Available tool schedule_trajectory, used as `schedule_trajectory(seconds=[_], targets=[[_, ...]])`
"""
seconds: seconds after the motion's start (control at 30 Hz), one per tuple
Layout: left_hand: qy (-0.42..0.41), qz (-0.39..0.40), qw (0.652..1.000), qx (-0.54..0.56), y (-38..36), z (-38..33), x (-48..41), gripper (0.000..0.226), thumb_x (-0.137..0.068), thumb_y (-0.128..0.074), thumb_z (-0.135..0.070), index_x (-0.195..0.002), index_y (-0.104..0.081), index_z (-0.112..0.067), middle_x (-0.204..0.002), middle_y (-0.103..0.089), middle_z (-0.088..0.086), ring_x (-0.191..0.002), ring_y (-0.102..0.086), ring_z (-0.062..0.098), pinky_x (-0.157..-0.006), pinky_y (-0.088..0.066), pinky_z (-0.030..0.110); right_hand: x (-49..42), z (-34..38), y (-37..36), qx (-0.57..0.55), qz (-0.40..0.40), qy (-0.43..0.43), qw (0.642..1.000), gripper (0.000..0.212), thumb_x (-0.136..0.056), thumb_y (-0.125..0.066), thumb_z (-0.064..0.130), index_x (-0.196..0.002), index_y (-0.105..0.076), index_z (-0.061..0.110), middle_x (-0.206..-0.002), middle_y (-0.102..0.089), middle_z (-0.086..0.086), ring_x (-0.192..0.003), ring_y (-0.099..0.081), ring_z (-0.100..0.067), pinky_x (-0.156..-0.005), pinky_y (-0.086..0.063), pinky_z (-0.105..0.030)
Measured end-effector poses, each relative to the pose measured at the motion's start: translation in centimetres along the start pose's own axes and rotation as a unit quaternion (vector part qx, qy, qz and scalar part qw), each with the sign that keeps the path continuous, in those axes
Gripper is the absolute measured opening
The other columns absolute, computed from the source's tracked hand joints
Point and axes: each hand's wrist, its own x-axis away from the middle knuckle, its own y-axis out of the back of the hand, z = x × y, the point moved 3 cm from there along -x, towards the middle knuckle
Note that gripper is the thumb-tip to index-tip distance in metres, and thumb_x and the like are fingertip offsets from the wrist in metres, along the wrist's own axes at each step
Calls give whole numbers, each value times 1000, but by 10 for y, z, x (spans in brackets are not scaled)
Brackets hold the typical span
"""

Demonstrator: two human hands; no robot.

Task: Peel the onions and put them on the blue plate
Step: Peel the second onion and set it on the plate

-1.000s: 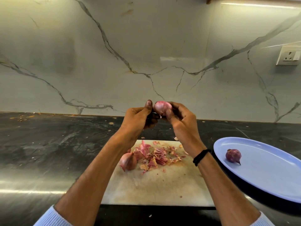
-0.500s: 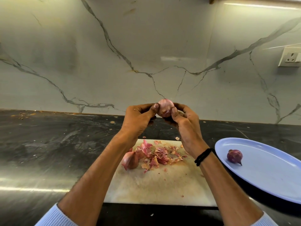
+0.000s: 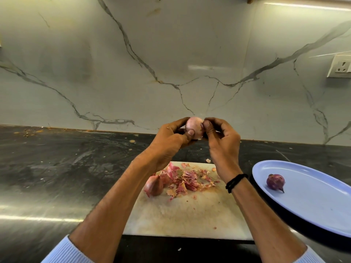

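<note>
A dark, glossy desk (image 3: 57, 177) runs across the whole view below a white marble wall (image 3: 171, 54) with grey veins. A few brown crumbs lie at its far left, by the wall. A pale blue sleeve (image 3: 62, 251) shows at the lower left, and the bare forearm rises from it over a white cutting board (image 3: 190, 215) that lies flat on the desk in the middle.

Near the board's left edge lies an unpeeled onion (image 3: 153, 185), pinkish-brown, partly behind the left forearm. Just beside it on the right is a loose heap of peels (image 3: 186, 180), pink and tan, spread over the far half of the board.

Above the board's far edge and off the desk, the left hand (image 3: 167, 143) grips the held onion (image 3: 193, 128), a pale pink bulb. Its fingers curl round the onion from behind and its thumb presses on the front. The right hand (image 3: 222, 141) meets it from the other side, with thumb and forefinger pinched at the onion's right edge and the other fingers curled loosely behind. A black wristband (image 3: 235, 182) sits on the right wrist.

To the right of the board, a blue plate (image 3: 313, 205) rests on the desk, cut off by the frame's edge. A small purple onion (image 3: 275, 181) lies on its left part, well apart from the hands. A white wall socket (image 3: 341, 68) is set high on the wall at the far right.
</note>
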Motion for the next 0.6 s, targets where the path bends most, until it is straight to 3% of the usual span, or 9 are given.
schedule_trajectory(seconds=[0.07,0.27,0.37,0.6], targets=[[-1,1,1000,-23,-1,1,2,50,-94,-56,8,-139,-55,-16,-117,-65,5,-114,-65,26,-96,-56,33,0,0,1,22,-5,22,999,12,-95,-67,23,-106,-70,18,-102,-70,4,-96,-67,-11,-79,-59,-28],[-54,-37,993,-102,4,2,1,55,-87,-70,4,-137,-58,-17,-125,-65,-3,-120,-61,20,-101,-53,33,-1,-2,0,40,7,33,999,18,-92,-70,18,-110,-74,14,-105,-73,0,-102,-67,-13,-89,-57,-33],[-66,-58,992,-88,5,-1,3,57,-84,-72,5,-136,-60,-16,-127,-66,-3,-115,-65,17,-95,-55,26,0,0,-2,20,16,17,1000,19,-88,-74,19,-107,-75,17,-104,-74,2,-104,-67,-11,-89,-57,-31],[-79,-65,986,-129,3,-4,6,65,-82,-75,1,-141,-56,-18,-136,-62,-3,-103,-67,3,-95,-55,26,2,4,-3,-5,17,-11,1000,15,-84,-77,18,-98,-76,18,-96,-74,5,-95,-67,-5,-83,-55,-21]])
